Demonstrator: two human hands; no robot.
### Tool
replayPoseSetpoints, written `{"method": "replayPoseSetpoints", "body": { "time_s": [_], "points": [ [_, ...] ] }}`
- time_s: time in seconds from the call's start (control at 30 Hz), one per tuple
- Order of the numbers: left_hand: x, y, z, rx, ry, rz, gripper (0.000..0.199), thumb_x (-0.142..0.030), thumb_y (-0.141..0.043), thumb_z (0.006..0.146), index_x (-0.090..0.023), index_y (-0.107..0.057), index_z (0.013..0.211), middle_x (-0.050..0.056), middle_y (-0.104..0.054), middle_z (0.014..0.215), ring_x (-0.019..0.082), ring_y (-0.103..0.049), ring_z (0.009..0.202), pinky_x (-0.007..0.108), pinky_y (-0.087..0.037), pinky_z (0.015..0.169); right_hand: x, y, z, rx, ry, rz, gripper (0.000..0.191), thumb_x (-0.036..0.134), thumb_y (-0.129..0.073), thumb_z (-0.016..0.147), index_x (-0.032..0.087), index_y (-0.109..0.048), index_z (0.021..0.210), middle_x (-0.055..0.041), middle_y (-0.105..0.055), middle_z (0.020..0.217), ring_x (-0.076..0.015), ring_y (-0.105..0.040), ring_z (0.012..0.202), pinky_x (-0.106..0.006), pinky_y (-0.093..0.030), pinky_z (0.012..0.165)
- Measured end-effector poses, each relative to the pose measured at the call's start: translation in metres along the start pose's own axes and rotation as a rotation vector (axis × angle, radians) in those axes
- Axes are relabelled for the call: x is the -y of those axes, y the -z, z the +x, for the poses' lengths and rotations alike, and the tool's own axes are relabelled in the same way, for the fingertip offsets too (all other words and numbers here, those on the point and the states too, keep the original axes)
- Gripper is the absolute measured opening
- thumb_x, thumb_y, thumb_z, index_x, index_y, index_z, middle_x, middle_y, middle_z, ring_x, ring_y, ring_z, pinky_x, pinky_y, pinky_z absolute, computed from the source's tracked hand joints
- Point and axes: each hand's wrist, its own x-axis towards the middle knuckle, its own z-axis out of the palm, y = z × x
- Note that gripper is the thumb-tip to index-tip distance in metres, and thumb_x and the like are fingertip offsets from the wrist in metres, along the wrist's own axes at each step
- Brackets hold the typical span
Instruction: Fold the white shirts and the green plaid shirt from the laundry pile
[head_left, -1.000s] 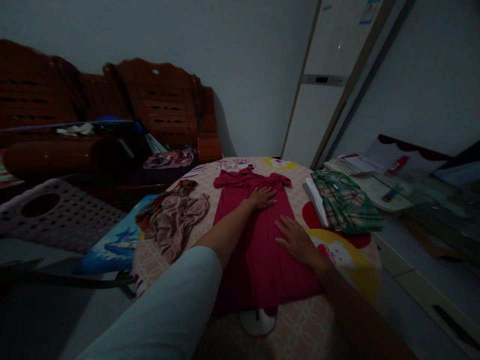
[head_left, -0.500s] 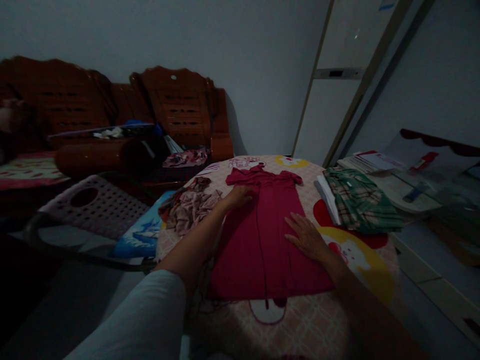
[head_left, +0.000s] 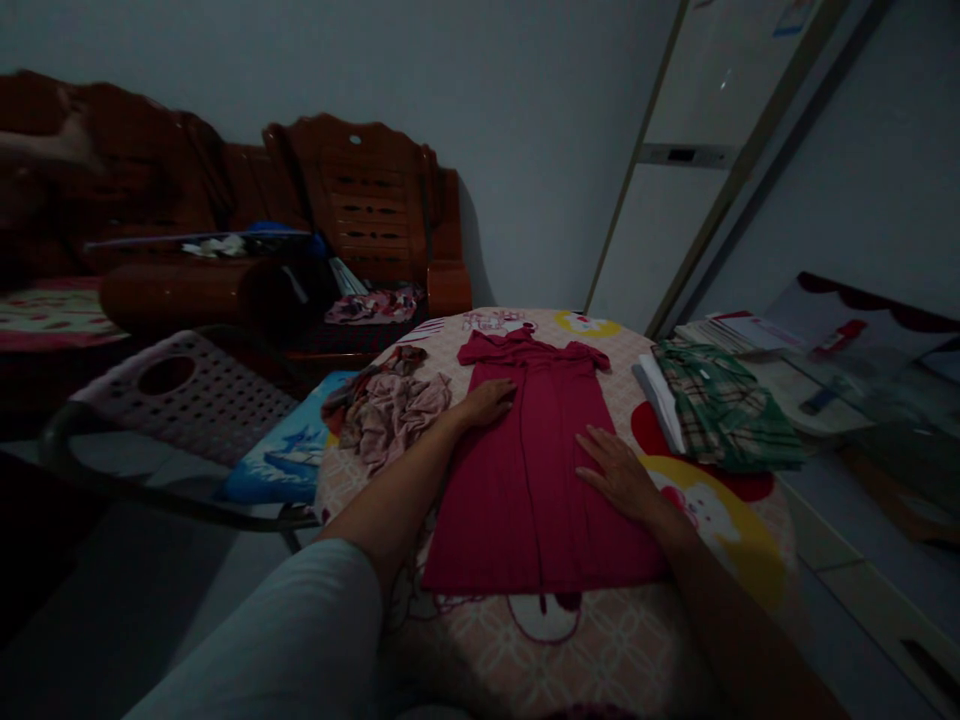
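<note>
A magenta short-sleeved garment (head_left: 540,480), perhaps a dress or long shirt, lies spread on a round table with a patterned cloth (head_left: 622,640). Its collar end points away from me. My left hand (head_left: 489,402) rests on its upper left part, fingers stretched out. On the right side of the garment my right hand (head_left: 619,475) lies flat with fingers spread. A crumpled pinkish-brown cloth (head_left: 397,410) sits left of the garment. To the right is a folded stack with a green plaid garment (head_left: 727,405) on top and white cloth (head_left: 664,400) beside it.
A chair with a perforated back (head_left: 195,400) and a blue cushion (head_left: 289,450) stands at the table's left. Behind it is a wooden sofa (head_left: 367,200) with items on it; a person's limb (head_left: 60,145) shows at far left. Papers (head_left: 739,330) lie on a side surface at right.
My left hand has slid slightly toward me along the garment; my right hand stays nearly in place. The view has shifted a little. At far left, the other person's limb has risen.
</note>
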Motion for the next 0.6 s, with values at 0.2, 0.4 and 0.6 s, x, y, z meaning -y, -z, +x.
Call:
{"method": "replayPoseSetpoints", "body": {
  "time_s": [0.2, 0.4, 0.6],
  "points": [
    [-0.002, -0.006, 0.003, -0.019, -0.036, 0.054, 0.052, -0.021, -0.046, 0.092, -0.010, -0.048, 0.143, 0.016, -0.047, 0.149, 0.025, -0.043, 0.140, 0.040, -0.035, 0.116, -0.006, -0.007, 0.000, -0.021, -0.013, 0.019, 0.059, 0.055, -0.043, 0.097, 0.022, -0.049, 0.145, -0.0144, -0.044, 0.152, -0.0305, -0.041, 0.141, -0.053, -0.034, 0.114],
    [0.001, -0.011, 0.005, -0.068, -0.138, 0.038, 0.048, -0.016, -0.044, 0.091, -0.020, -0.056, 0.138, 0.010, -0.055, 0.144, 0.023, -0.050, 0.134, 0.040, -0.041, 0.112, -0.005, -0.004, 0.001, -0.015, 0.000, 0.015, 0.059, 0.055, -0.042, 0.097, 0.022, -0.049, 0.146, -0.0141, -0.044, 0.153, -0.0310, -0.040, 0.141, -0.053, -0.034, 0.114],
    [0.002, -0.013, 0.008, -0.044, -0.133, 0.056, 0.046, -0.016, -0.045, 0.091, -0.018, -0.059, 0.135, 0.013, -0.054, 0.144, 0.025, -0.050, 0.134, 0.042, -0.040, 0.112, -0.004, -0.004, 0.003, -0.011, -0.009, 0.004, 0.059, 0.053, -0.044, 0.097, 0.018, -0.050, 0.144, -0.0170, -0.044, 0.152, -0.0321, -0.040, 0.141, -0.053, -0.034, 0.114]
  ]
}}
